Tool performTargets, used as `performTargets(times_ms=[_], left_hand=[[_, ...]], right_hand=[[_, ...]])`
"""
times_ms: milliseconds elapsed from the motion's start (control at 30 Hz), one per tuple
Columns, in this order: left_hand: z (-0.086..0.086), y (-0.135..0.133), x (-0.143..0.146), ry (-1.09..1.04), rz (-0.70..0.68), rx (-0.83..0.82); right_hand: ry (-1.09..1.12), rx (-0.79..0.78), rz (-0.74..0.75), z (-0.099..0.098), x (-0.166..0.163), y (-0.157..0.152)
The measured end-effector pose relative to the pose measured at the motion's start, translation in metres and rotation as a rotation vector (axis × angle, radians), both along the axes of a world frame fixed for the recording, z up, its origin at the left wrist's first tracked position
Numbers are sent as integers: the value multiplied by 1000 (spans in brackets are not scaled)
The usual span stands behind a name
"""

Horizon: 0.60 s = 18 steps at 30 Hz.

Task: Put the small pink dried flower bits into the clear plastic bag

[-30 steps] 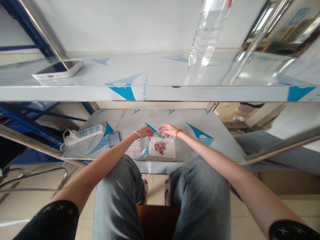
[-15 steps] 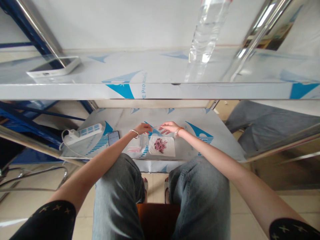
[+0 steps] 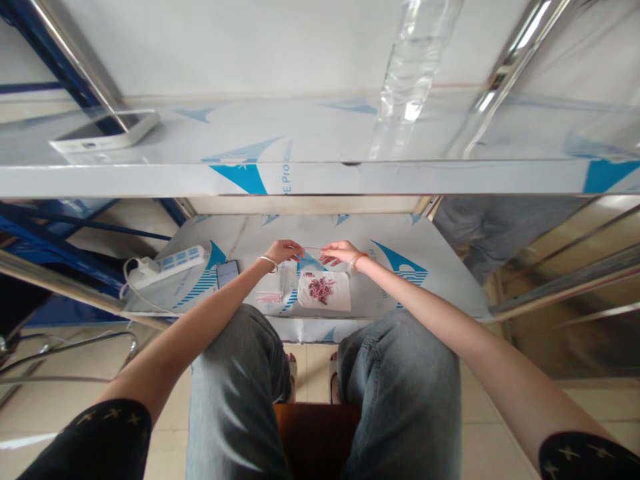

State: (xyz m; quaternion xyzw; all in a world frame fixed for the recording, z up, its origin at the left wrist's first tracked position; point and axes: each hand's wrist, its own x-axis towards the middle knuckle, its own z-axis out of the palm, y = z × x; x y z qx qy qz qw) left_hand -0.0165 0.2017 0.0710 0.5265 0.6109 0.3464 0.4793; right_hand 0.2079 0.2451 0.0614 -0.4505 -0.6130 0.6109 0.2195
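Observation:
A thin pinkish cord (image 3: 313,249) runs nearly level between my two hands, above the lower shelf. My left hand (image 3: 287,251), with a silver bangle at the wrist, pinches its left end. The fingers of my right hand (image 3: 339,253) close on the other end; an orange-brown band circles that wrist. Just below the hands lies a white sheet (image 3: 341,299) bearing a cluster of dark red and pink beads (image 3: 320,288). Left of it is a clear plastic packet (image 3: 271,295) with pinkish strips, too small to make out fully.
A phone (image 3: 228,274) and a white power strip (image 3: 181,262) with its cable lie left on the lower shelf (image 3: 310,227). The upper shelf (image 3: 320,177) juts out above, carrying another phone (image 3: 107,133) and a clear bottle (image 3: 413,67). Someone's grey trousers (image 3: 493,223) show at right.
The cord between my hands now looks straighter and more level. Both hands stay almost in place. The person at the right has shifted, and less of their clothing shows.

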Motion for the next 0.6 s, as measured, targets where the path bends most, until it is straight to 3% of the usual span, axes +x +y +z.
performTargets(times_ms=[600], left_hand=[[-4, 0, -1, 47, -98, 27]], right_hand=[[-117, 77, 79, 3, 0, -2]])
